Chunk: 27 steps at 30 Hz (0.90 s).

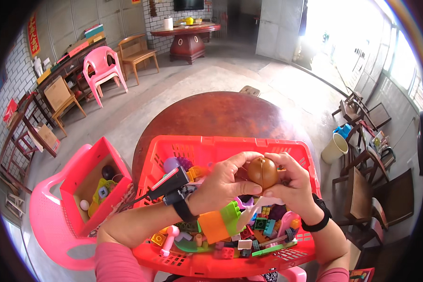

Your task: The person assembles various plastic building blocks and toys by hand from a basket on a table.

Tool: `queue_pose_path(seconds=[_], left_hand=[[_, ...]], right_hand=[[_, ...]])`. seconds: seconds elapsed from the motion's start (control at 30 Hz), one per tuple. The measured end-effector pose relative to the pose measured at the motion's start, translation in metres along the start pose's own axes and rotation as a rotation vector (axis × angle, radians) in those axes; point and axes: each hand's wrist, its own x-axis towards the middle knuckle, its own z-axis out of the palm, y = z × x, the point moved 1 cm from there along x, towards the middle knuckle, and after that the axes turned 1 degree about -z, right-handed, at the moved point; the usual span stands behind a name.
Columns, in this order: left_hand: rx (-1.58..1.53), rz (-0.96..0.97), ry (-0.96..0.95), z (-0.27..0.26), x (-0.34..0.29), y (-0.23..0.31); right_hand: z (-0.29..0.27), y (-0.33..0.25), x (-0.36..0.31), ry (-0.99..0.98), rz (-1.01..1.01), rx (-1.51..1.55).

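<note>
Out at nine o'clock from the basket, a pink chair (47,211) is topped by a red box (113,154), and in there a dark ball (108,172) and a white ball (84,205) are lodged. Now the red basket (221,268) itself, set on the round counter (211,115) and heaped with toys: a purple ball (171,164) is tucked in at ten o'clock, a pink toy (173,231) is laid at eight, an orange block (213,226) is propped near seven, with a green block (231,217) just beside it. And here, above the toys between one and two o'clock, the brown ball (262,172) is gripped! From the left it is clasped by the left hand (223,183), fingers bent and parted to the ball's width; from the right, by the right hand (294,185), fingers curled likewise. Out at two o'clock, a pale bucket (334,149) is seen.
</note>
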Motion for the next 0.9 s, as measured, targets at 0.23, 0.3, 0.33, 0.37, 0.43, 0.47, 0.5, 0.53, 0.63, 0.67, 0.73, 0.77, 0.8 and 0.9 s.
queue_pose_path(seconds=[0.23,0.3,0.33,0.37,0.43,0.47,0.5,0.53,0.63,0.67,0.73,0.77,0.8,0.9], left_hand=[[0.312,0.170,0.128,0.002,-0.003,0.000],[0.234,0.133,0.115,0.002,-0.001,-0.001],[0.215,0.113,0.116,0.002,0.000,-0.002],[0.203,0.124,0.110,0.002,0.000,-0.002],[0.207,0.126,0.112,0.003,-0.001,-0.001],[0.275,0.159,0.129,0.004,-0.003,-0.001],[0.343,0.192,0.145,0.005,-0.004,0.000],[0.420,0.265,0.158,0.006,-0.005,0.001],[0.403,0.236,0.157,0.005,-0.004,-0.001],[0.292,0.189,0.126,0.003,-0.003,-0.002],[0.083,0.063,0.079,-0.001,0.000,-0.005],[0.018,0.057,0.056,-0.002,0.001,-0.006],[-0.039,0.026,0.047,-0.003,0.001,-0.007],[-0.135,-0.010,0.033,-0.005,0.001,-0.009]], right_hand=[[0.000,0.008,0.003,-0.023,-0.048,-0.009],[0.000,0.006,0.002,-0.005,-0.023,-0.033],[0.001,0.006,0.002,-0.010,0.003,-0.019],[0.001,0.005,0.002,0.003,-0.006,-0.027],[0.003,0.005,0.001,0.006,0.023,0.000],[0.005,0.005,0.000,0.014,0.030,0.025],[0.006,0.006,0.000,0.026,0.035,0.061],[0.007,0.006,0.000,0.037,0.043,0.100],[0.008,0.008,0.001,0.046,0.026,0.097],[0.007,0.008,0.001,0.035,0.014,0.099],[0.006,0.007,0.002,0.023,0.005,0.024],[0.006,0.007,0.002,0.019,0.013,0.011],[0.005,0.007,0.002,0.013,0.039,0.010],[0.003,0.005,0.001,-0.011,-0.019,-0.107]])
